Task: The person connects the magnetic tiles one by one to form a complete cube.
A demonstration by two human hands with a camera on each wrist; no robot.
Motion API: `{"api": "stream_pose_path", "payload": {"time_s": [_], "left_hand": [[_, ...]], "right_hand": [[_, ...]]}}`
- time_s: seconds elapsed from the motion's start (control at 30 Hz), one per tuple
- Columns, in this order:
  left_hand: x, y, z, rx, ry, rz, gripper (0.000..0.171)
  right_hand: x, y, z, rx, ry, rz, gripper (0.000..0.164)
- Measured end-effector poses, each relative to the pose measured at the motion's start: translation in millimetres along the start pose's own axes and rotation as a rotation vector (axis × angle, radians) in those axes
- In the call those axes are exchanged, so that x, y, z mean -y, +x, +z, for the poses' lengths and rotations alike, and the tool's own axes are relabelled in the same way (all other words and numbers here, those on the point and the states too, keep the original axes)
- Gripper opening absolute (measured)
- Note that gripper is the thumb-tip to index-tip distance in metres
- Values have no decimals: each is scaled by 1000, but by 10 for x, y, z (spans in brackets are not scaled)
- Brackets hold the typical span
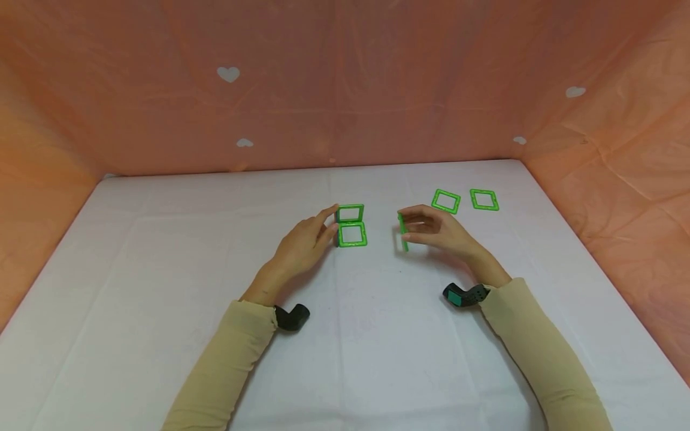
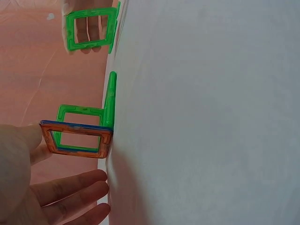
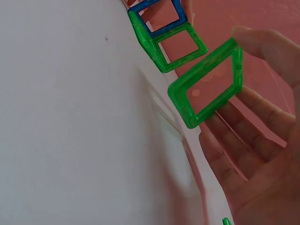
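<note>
Two green square magnetic tiles meet in an L in the head view: a flat tile [image 1: 353, 244] on the table and an upright tile [image 1: 351, 206] along its far edge. On their left side stands an orange tile [image 2: 108, 138], back to back with a blue tile [image 3: 178, 10]. My left hand [image 1: 302, 246] pinches this orange and blue pair at its edge with thumb and index finger; the other fingers are stretched out. To the right, my right hand [image 1: 439, 230] holds another green square tile [image 3: 201, 70] on edge between thumb and fingers, apart from the others.
Two more green square tiles lie flat beyond my right hand: a nearer tile [image 1: 458, 204] and one farther right [image 1: 485, 208]. They rest on a white cloth-covered table [image 1: 377, 341]. A peach curtain [image 1: 334, 84] with pale hearts hangs behind it.
</note>
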State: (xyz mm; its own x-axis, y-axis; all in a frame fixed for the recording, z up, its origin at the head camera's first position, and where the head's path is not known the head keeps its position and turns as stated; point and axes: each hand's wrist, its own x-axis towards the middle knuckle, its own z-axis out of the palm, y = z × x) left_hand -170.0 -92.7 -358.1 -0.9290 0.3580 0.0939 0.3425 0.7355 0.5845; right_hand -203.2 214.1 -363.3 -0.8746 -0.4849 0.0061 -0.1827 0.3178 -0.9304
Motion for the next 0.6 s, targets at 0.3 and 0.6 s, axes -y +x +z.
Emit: {"api": "stream_pose_path", "payload": {"time_s": [0.3,0.6], "left_hand": [[19,4,14,-2,7,-2,48],[15,-1,13,-2,1,-1,48]], "right_hand": [[24,83,54,25,63,-16,53],[31,171,101,43,93,-18,53]]}}
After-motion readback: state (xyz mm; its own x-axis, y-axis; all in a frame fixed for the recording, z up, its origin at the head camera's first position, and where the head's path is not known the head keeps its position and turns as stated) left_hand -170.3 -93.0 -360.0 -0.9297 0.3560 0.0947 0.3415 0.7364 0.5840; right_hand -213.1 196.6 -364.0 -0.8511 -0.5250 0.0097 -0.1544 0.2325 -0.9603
